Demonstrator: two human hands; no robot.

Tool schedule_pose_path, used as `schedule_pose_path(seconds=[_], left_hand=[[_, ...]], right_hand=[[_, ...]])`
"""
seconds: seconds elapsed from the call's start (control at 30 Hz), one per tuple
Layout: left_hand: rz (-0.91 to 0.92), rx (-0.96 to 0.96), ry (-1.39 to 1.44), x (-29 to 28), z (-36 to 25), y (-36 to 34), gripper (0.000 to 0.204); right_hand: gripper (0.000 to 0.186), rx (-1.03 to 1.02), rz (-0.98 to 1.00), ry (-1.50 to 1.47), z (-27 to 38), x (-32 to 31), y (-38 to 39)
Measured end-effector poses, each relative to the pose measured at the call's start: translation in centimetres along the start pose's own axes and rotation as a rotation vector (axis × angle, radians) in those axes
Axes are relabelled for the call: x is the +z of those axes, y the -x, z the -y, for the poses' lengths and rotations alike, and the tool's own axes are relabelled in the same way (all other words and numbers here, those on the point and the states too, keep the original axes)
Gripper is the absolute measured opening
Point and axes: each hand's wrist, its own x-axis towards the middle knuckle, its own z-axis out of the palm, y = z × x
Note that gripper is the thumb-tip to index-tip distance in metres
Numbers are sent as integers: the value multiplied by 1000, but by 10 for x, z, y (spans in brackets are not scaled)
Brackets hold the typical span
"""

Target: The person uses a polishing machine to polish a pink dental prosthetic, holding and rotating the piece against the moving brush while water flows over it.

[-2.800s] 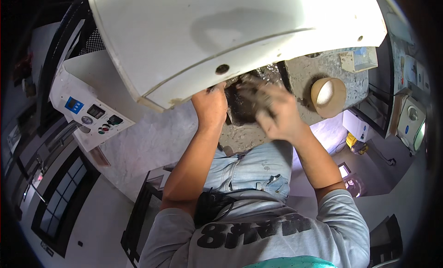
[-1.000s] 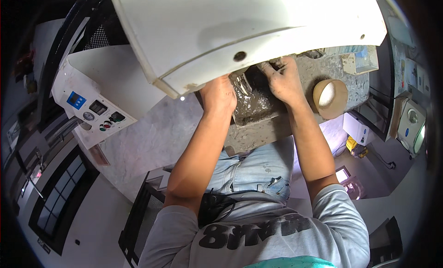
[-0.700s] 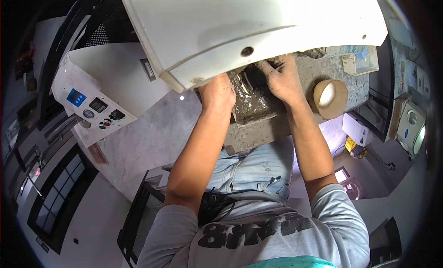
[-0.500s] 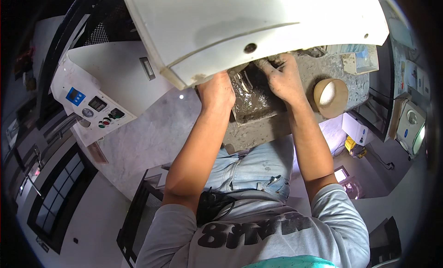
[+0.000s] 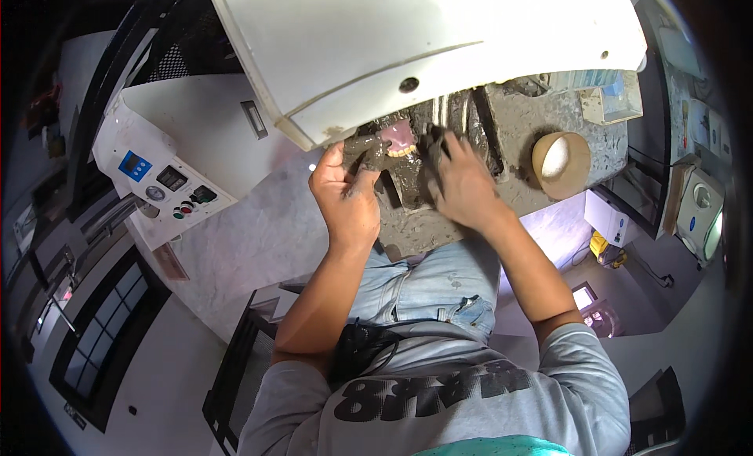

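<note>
A pink denture (image 5: 396, 134) with a row of yellowish teeth sits at the fingertips of my left hand (image 5: 347, 191), just below the edge of a white machine hood (image 5: 439, 44). Grey, muddy paste coats that hand's thumb and fingers, which pinch the denture's left side. To the right, my right hand (image 5: 464, 181) is over a dark tray (image 5: 490, 130) wet with grey slurry. Paste and motion blur smear its fingers, so whether they hold anything does not show.
On the slurry-spattered bench (image 5: 522, 114), a round tan bowl of white material (image 5: 561, 165) stands right of my right hand. A small clear box (image 5: 616, 103) lies behind it. At left is a white machine housing with a control panel (image 5: 169, 185).
Both hands have come out from under the hood toward me. The denture, hidden before, now shows in my left hand. My right hand has moved down and left, uncovering more of the tray.
</note>
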Motion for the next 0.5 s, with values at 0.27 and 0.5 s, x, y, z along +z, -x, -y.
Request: schedule_pose_path(seconds=[0.27,0.5], left_hand=[[28,-43,150,6,4,2,29],[34,-72,186,8,1,3,28]], right_hand=[[36,-35,124,-60,2,-13,29],[22,13,0,-489,-8,-42,16]])
